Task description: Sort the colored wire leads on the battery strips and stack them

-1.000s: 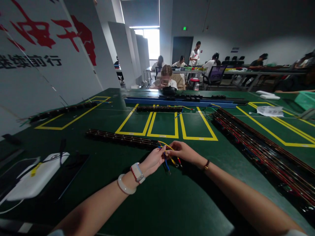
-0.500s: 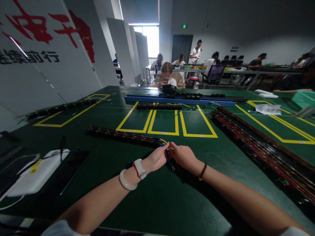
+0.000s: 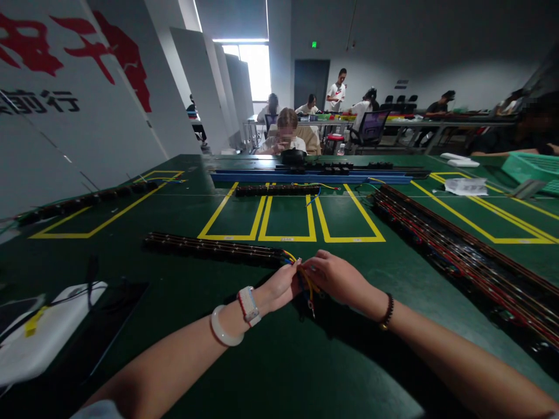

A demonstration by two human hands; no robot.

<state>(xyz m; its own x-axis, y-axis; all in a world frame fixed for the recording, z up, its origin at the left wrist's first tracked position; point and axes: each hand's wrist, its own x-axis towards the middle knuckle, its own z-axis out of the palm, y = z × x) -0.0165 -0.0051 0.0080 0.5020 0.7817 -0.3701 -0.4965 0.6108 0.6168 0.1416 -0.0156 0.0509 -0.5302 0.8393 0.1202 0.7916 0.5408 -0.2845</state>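
Observation:
A long dark strip (image 3: 209,247) lies on the green table (image 3: 279,361) in front of me, and a bundle of yellow, blue and red wires (image 3: 305,285) comes out of its right end. My left hand (image 3: 279,286) and my right hand (image 3: 334,276) meet at that end, both with fingers pinched closed on the wires. The loose wire tips hang down between the two hands. A white bangle and a watch sit on my left wrist, a dark bead bracelet on my right.
Several long dark strips with red wiring (image 3: 458,256) run along the right. Another strip (image 3: 277,190) and a blue rail (image 3: 305,174) lie beyond yellow floor-tape rectangles (image 3: 288,221). A white device on a black mat (image 3: 48,331) sits at left. People sit at tables behind.
The view has shifted a little to the right. Both hands stay at the strip's end, working the wires; the yellow wires now hang lower between my fingers.

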